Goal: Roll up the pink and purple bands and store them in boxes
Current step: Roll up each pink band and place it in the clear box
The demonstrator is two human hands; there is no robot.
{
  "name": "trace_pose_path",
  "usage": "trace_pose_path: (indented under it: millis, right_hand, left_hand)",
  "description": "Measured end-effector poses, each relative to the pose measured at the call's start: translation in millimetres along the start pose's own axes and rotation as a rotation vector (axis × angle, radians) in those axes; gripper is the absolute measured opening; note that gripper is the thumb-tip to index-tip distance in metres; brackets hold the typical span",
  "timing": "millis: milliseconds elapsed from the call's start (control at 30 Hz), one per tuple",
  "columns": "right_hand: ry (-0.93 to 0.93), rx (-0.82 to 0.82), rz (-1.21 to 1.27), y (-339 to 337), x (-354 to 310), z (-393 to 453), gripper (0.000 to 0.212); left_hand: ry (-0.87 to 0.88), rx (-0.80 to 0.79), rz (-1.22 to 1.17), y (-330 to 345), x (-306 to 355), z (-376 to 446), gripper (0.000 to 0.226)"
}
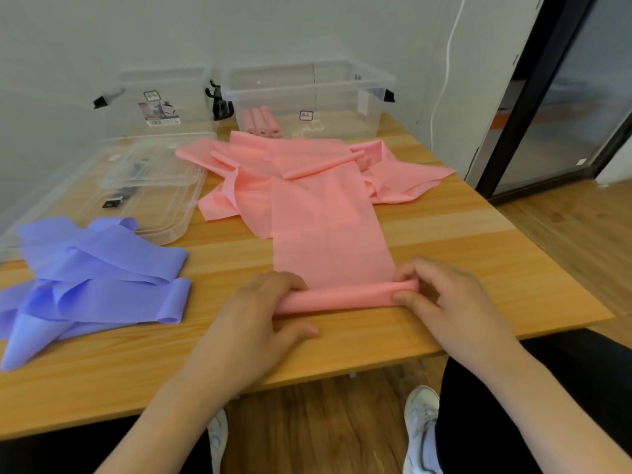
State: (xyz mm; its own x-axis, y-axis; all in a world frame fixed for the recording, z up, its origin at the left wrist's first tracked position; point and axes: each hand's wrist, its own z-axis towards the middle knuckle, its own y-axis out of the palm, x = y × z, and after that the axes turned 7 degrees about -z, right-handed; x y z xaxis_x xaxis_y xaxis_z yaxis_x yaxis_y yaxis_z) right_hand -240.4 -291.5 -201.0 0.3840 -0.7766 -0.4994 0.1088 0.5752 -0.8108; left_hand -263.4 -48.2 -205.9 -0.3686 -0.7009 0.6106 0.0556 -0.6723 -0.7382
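Since the pink band (328,230) looks thin, limp and stretchy, left hand (260,313) and right hand (441,299) pinch its roll (342,297) at both ends.

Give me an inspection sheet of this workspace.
Surface: wooden table.
Job's things: pink band partly rolled at the near end; loose pink bands; purple bands unrolled; right box holds pink rolls; left box.
Clutter: clear lids.
Grippers: left hand and right hand grip the roll's ends.
Cables: white cable on the wall.
Surroundings: dark door frame, wood floor.
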Motion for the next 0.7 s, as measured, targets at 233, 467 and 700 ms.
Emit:
trace_pose_path:
  millis: [233,467,700]
  right_hand:
    - [-0.078,-0.014,-0.085,2.8,0.4,-0.1,0.028]
    - [-0.017,0.028,-0.023,4.2,-1.7,0.2,0.024]
    - [-0.082,0.004,-0.129,4.0,0.0,1.8,0.018]
  left_hand:
    - [0.023,0.066,0.034,-0.9,0.0,1.3,0.028]
    - [0.058,0.073,0.100,1.0,-3.5,1.9,0.037]
    - [0.028,0.129,0.134,1.3,-4.0,1.9,0.037]
